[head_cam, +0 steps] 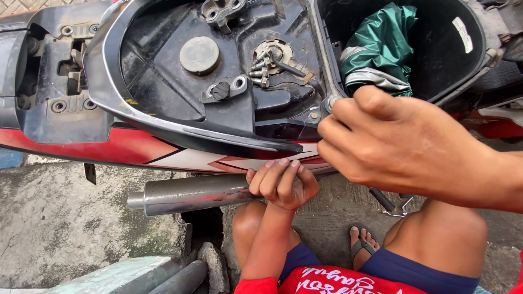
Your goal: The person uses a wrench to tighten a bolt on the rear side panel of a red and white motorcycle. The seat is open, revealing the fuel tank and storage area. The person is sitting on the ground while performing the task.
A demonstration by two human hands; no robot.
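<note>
The person squats on the grey concrete floor [65, 218] beside a red-and-white motor scooter [125, 149] whose seat is lifted, baring the black plastic under-seat tray [158, 92].

The left hand [283, 182] is raised under the near edge of the scooter's side panel, its fingers [275, 177] curled narrow with the tips pressed up against the lower rim of the red-and-white panel. Whether anything small lies inside the curl cannot be told. Just left of this hand the dull silver cylindrical exhaust pipe [185, 193] runs out to the left, touching or almost touching the hand's knuckles.

The right hand [392, 139] hovers at the near right rim of the tray, where the tray meets the black storage bucket [436, 60]. Its fingers are folded in tight, nearly a fist, over the corner; what they pinch, if anything, is hidden.

In the middle of the tray sit a round grey filler cap [200, 55] and, to its right, a cluster of loose silver bolts [260, 69] around a round fitting. A crumpled green-and-grey raincoat [381, 49] fills the left part of the bucket.

Open room lies to the left over the concrete. On the floor between the knees, a dark-handled tool [387, 202] lies partly under the right forearm.
</note>
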